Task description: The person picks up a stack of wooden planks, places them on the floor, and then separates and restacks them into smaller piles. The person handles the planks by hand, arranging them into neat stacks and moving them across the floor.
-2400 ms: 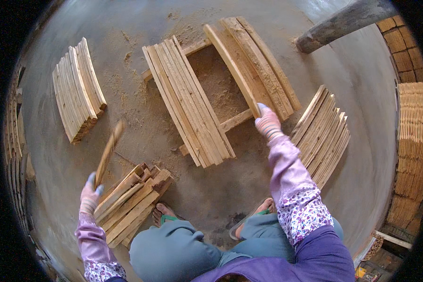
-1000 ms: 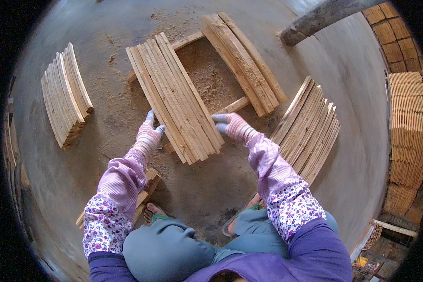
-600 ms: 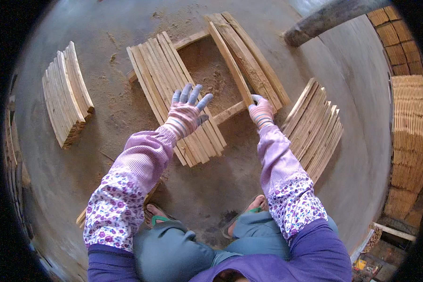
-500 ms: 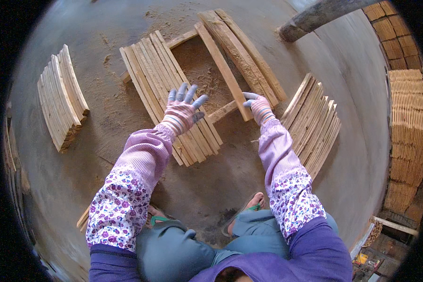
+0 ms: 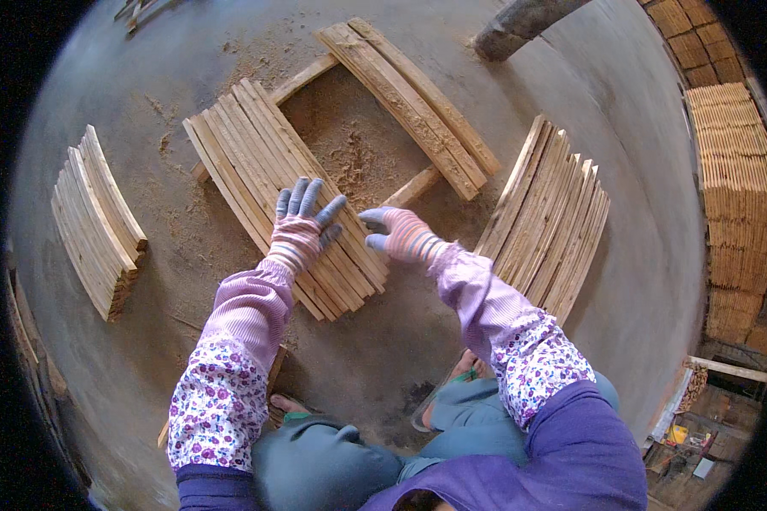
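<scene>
A row of narrow wooden slats (image 5: 256, 157) lies side by side across two wooden rails (image 5: 303, 78). My left hand (image 5: 298, 232), in a striped glove with grey fingertips, rests on the near part of this row, fingers spread. At the row's right edge is my right hand (image 5: 407, 234), gloved alike. Its fingers point left toward the outermost slat, thumb apart, with nothing held; whether they touch the wood I cannot tell. Wider rough boards (image 5: 405, 102) lie over the right end of the rails, with a gap between them and the slats.
One slat stack (image 5: 98, 226) stands on the floor at left, another (image 5: 544, 217) at right. A post (image 5: 520, 30) rises at the far right. Tall bundles of wood pieces (image 5: 737, 187) line the right side. Sawdust (image 5: 354, 157) lies between the rails.
The single slat at my right hand has left the boards and now lies against the row's right edge. My right hand has moved left and let go. The view has shifted slightly.
</scene>
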Demonstrator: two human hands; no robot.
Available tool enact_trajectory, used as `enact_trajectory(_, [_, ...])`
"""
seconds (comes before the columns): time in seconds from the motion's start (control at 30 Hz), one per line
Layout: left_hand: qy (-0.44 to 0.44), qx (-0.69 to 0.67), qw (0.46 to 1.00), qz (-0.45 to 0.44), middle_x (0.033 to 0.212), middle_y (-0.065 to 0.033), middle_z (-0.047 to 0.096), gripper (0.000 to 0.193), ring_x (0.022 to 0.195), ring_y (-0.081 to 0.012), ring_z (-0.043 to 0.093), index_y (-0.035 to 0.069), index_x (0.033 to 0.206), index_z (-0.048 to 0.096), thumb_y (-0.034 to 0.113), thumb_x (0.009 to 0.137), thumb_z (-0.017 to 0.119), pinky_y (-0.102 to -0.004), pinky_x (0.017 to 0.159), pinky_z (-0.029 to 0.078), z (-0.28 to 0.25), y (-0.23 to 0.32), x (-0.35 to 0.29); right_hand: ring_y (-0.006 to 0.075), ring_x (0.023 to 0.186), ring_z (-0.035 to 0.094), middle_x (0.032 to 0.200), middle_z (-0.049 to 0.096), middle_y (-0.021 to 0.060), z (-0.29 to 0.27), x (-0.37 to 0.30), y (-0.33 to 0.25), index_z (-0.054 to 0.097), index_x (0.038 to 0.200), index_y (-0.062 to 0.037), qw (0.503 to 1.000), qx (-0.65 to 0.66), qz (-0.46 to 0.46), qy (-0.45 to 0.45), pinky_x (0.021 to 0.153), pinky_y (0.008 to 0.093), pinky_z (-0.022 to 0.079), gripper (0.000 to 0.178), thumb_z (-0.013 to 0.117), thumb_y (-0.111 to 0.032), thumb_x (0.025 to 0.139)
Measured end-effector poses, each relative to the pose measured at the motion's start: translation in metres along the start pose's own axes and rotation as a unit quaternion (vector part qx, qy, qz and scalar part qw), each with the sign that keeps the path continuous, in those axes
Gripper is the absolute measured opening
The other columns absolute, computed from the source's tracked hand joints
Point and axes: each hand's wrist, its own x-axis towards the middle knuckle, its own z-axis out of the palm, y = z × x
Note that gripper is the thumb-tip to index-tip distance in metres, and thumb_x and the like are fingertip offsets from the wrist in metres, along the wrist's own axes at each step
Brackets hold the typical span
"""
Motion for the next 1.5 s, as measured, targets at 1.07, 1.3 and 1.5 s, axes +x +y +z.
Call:
enact_trajectory(1.07, [0.005,-0.002,1.0,0.005,0.16,-0.016,0.026,0.055,0.149,-0.0375,0.02,0.037,0.147,0.046,0.056,0.095,0.048,-0.0572,0.12,0.014,0.0,0.0,0.003,0.0357,0.139,0.043,0.154,0.041,0.0168,-0.058,0.044,0.025,0.042,0.147,-0.021,0.885,-0.379,0.238,0.128,0.115,0.0511,0.033,0.053,0.049,-0.012,0.095])
enact_trajectory(1.3, [-0.013,-0.011,1.0,0.0,0.16,-0.0154,0.026,0.055,0.15,-0.0375,0.019,0.037,0.146,0.047,0.056,0.094,0.05,-0.0573,0.12,0.013,-0.005,0.0,0.0,0.0363,0.123,0.058,0.135,0.059,0.015,-0.075,0.048,0.059,0.052,0.138,-0.0129,0.873,-0.353,0.279,0.19,0.099,0.0441,0.05,0.041,0.044,-0.012,0.098])
enact_trajectory(1.5, [0.032,-0.002,0.999,0.022,0.158,-0.0161,0.03,0.054,0.148,-0.0383,0.023,0.036,0.146,0.047,0.054,0.095,0.05,-0.0593,0.119,0.016,0.003,-0.001,0.003,0.0159,0.099,0.067,0.111,0.074,0.009,-0.094,0.028,0.103,0.067,0.123,0.0,0.928,0.289,0.166,0.168,0.089,0.0291,0.051,0.041,0.063,0.002,0.082])
